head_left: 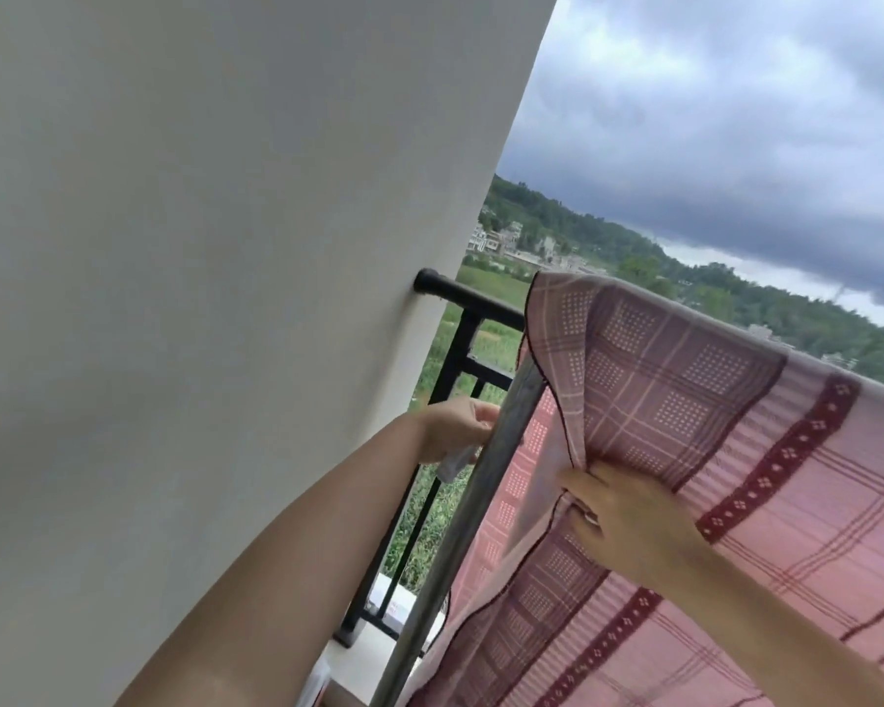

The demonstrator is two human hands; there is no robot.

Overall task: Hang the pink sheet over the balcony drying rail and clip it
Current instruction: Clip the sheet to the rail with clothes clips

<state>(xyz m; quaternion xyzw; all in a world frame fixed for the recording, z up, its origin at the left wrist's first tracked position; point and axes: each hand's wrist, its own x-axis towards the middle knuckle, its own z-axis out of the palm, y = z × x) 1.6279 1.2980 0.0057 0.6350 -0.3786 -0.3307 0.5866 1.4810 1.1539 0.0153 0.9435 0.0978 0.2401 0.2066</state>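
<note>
A: Where's the pink sheet [685, 426]?
B: Draped over the drying rail [481, 482]; right hand [629, 517] pinches its edge, left hand [455, 428] curls around something white, maybe a clip [452, 464]
A: Advice?
B: Pull the edge taut, then clip beside the corner

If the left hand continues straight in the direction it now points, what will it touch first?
Most likely the grey metal pole. The left hand points right, its fingertips already at or nearly touching the pole. Beyond it hangs the pink sheet. Depth is hard to judge from a single view.
</note>
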